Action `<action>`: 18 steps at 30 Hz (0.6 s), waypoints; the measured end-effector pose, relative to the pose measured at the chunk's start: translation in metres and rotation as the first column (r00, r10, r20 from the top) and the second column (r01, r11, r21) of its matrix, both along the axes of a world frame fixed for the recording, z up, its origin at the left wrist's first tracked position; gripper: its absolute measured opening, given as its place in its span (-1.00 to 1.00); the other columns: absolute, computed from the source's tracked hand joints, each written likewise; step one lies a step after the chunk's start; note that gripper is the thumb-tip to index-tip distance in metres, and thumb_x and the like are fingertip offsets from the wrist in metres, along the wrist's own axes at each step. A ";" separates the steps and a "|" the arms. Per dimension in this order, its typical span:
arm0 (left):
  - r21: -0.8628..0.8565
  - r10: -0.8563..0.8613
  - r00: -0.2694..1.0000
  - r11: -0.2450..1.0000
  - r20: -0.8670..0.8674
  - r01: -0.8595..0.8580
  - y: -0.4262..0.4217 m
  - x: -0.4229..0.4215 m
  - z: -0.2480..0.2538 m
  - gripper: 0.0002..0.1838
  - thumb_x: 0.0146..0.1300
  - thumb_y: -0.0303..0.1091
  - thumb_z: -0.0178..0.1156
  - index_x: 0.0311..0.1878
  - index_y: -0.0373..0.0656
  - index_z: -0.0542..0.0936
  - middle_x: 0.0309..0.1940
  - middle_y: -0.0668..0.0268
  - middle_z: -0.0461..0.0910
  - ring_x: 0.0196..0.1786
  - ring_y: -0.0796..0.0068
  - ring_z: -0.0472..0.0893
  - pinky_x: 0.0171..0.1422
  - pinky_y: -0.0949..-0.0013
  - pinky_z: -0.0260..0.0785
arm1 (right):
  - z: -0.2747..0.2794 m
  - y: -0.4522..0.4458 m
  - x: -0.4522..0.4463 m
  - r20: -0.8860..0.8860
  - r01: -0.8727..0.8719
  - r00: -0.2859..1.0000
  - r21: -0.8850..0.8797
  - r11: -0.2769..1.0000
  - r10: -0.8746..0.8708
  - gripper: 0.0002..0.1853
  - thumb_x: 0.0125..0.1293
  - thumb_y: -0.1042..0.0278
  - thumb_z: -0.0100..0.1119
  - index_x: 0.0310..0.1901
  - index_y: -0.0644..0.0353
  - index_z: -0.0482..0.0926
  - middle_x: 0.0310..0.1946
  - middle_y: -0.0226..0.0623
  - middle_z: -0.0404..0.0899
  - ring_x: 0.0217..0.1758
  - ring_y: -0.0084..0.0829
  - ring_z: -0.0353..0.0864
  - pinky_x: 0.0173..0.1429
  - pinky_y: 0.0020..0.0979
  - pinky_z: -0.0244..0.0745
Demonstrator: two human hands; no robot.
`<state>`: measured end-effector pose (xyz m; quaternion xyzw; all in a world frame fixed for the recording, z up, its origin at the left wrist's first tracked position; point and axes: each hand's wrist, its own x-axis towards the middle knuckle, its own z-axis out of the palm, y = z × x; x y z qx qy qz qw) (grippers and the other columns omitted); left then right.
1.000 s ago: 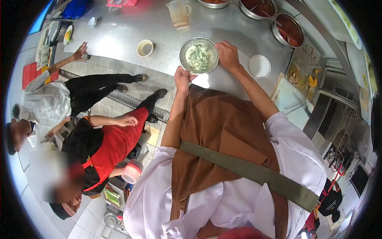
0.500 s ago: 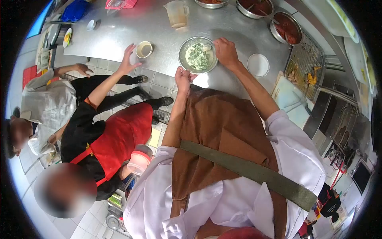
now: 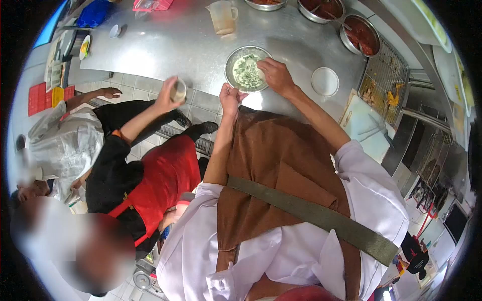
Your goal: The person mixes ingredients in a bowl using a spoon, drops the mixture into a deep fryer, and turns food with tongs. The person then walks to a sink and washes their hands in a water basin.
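Note:
A metal bowl (image 3: 230,75) with a pale mixture and chopped greens (image 3: 247,71) in it stands near the edge of the steel table. My left hand (image 3: 230,98) grips the bowl's near rim, fingers closed. Over the bowl's right side is my right hand (image 3: 275,75), its fingers pinched together; what they hold is too small to make out. To the right lies a round white lid or dish (image 3: 325,82).
A co-worker in a red apron (image 3: 168,173) holds a cup (image 3: 177,91) at the left table edge. Behind is another person (image 3: 70,138). A jug (image 3: 221,17), sauce bowls (image 3: 360,35), a wire rack (image 3: 385,80) and a cutting board (image 3: 366,125) surround the steel table (image 3: 150,50).
My right hand has moved left and inward over the bowl. My left hand stays at the rim. The red-aproned co-worker has reached in and lifted the cup off the table.

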<state>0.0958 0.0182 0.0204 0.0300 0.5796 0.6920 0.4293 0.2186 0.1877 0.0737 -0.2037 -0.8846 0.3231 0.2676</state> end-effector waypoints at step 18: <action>-0.061 0.025 1.000 0.998 -0.008 -0.025 0.014 -0.001 0.013 -0.87 0.44 -0.55 0.03 -0.24 -0.14 0.32 -0.47 0.34 0.45 -0.45 0.55 0.56 -0.28 0.36 0.69 | 0.043 0.045 0.025 0.122 -0.295 0.937 -0.225 0.929 0.327 -0.79 0.31 0.43 0.09 -0.21 0.34 0.70 -0.29 -0.08 0.66 -0.20 -0.11 0.67 -0.06 -0.22 0.55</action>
